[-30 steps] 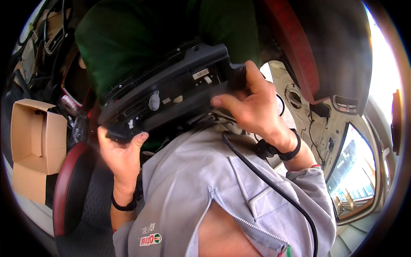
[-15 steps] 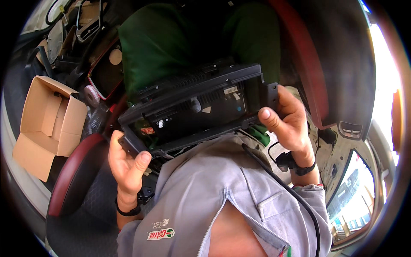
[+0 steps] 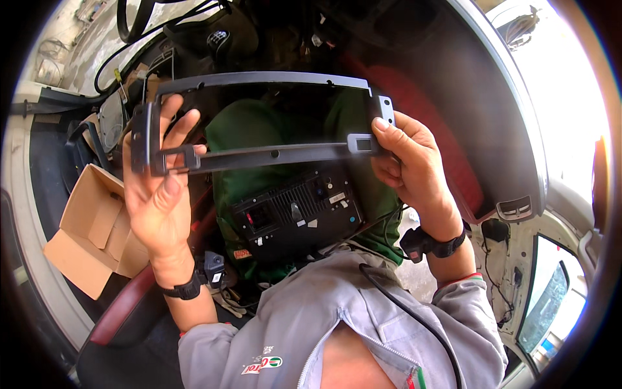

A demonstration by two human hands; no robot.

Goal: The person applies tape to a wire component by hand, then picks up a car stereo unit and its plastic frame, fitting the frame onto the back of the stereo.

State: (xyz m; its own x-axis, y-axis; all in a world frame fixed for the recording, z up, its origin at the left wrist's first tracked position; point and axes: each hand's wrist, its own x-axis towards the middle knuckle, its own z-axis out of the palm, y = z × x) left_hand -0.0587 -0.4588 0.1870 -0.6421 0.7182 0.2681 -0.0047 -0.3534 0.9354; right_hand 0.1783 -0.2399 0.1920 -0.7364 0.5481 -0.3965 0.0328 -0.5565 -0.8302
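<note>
A black rectangular mounting frame (image 3: 246, 159) with bracketed ends is held up above my lap, its large opening facing me. My left hand (image 3: 159, 217) grips the left end, fingers reaching behind and showing through the opening, thumb at the lower corner. At the other end, my right hand (image 3: 420, 165) pinches the bracket between thumb and fingers. Below the frame, a black finned electronic unit, like a car stereo (image 3: 304, 227), lies on my green trousers (image 3: 243, 133) with small labels on its surface. Neither hand touches that unit.
An open cardboard box (image 3: 91, 236) sits to the left, beside the red-edged seat (image 3: 126, 305). A gear knob (image 3: 219, 40) rises beyond my knees. On the right is a door panel with a handle (image 3: 515, 209). A black cable (image 3: 414, 312) runs over my jacket.
Both hands have lifted the frame up and away from the stereo unit, turning its opening toward me. The unit now shows uncovered on my lap. The head view has shifted.
</note>
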